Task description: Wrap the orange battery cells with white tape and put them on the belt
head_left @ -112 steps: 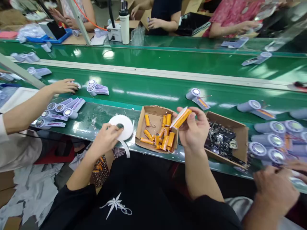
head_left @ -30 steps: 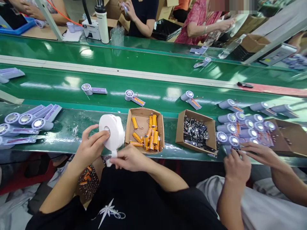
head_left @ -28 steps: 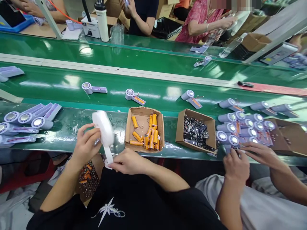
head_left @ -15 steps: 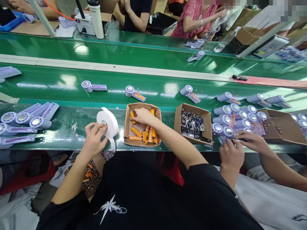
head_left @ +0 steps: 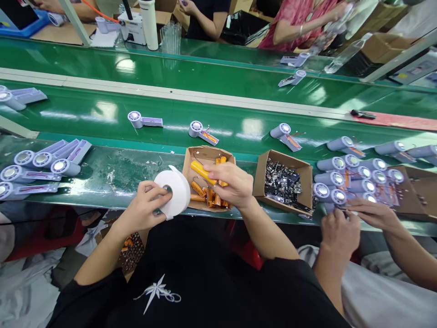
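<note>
A picking step, apparently: the right hand (head_left: 234,183) pinches an orange cylinder (head_left: 201,171), the left hand (head_left: 145,207) a white roll (head_left: 180,193). Next calls for clearing the box (head_left: 186,162) by the table's (head_left: 102,193) near edge.

Left hand (head_left: 147,204): holds white tape roll (head_left: 180,193), fingers at core. Right hand (head_left: 234,183): grips orange cylinder (head_left: 200,171) between thumb and fingers, over open cardboard box (head_left: 186,167) containing similar cylinders. Second box (head_left: 260,175), to right: dark small electronic parts, heaped. Table (head_left: 119,182) carries both boxes; light-purple housings (head_left: 43,159) grouped at left. Further housings (head_left: 336,177) clustered at right, beside co-worker's hands (head_left: 340,231). Green conveyor (head_left: 235,107) beyond table: single housings spaced along near strip; pale rail (head_left: 205,97) runs left to right.
</note>
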### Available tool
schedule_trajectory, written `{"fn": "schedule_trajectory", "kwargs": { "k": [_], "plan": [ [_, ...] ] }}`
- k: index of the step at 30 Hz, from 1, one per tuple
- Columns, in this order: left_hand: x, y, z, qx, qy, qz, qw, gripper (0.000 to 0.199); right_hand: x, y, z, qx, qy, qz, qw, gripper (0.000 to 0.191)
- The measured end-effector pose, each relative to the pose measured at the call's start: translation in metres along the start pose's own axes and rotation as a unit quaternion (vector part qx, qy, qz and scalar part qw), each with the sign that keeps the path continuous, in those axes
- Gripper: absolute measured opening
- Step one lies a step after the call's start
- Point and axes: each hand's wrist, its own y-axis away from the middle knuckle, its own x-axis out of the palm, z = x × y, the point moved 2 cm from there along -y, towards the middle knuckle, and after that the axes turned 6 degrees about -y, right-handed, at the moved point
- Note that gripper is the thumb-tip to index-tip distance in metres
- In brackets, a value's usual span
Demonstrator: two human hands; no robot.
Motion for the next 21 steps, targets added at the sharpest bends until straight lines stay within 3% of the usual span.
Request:
{"fn": "schedule_trajectory", "kwargs": {
  "k": [4, 7, 11, 15, 18, 21],
  "plan": [
    [-0.004, -0.011, -0.012, 0.049, 0.003, 0.006, 0.999, 0.042, 0.008, 0.010, 0.004, -0.073, 0.018, -0.005, 0.997, 0.017],
    [-0.006, -0.017, -0.017, 0.079, 0.000, 0.008, 0.997, 0.042, 0.012, 0.011, -0.002, -0.064, 0.012, 0.001, 0.998, 0.017],
    [-0.008, -0.020, -0.020, 0.087, -0.008, 0.054, 0.995, 0.055, 0.021, 0.020, -0.007, -0.005, -0.033, 0.047, 0.998, 0.013],
    [-0.009, -0.021, -0.017, 0.076, -0.022, 0.102, 0.992, 0.063, 0.021, 0.034, -0.002, 0.056, -0.095, 0.051, 0.993, 0.017],
    [-0.014, -0.026, -0.014, 0.081, -0.039, 0.105, 0.990, 0.059, 0.014, 0.036, 0.000, 0.167, -0.198, 0.048, 0.965, 0.033],
    [-0.022, -0.037, -0.011, 0.096, -0.043, 0.118, 0.987, 0.058, 0.004, 0.024, -0.002, 0.286, -0.258, 0.070, 0.920, 0.061]
  ]
}}
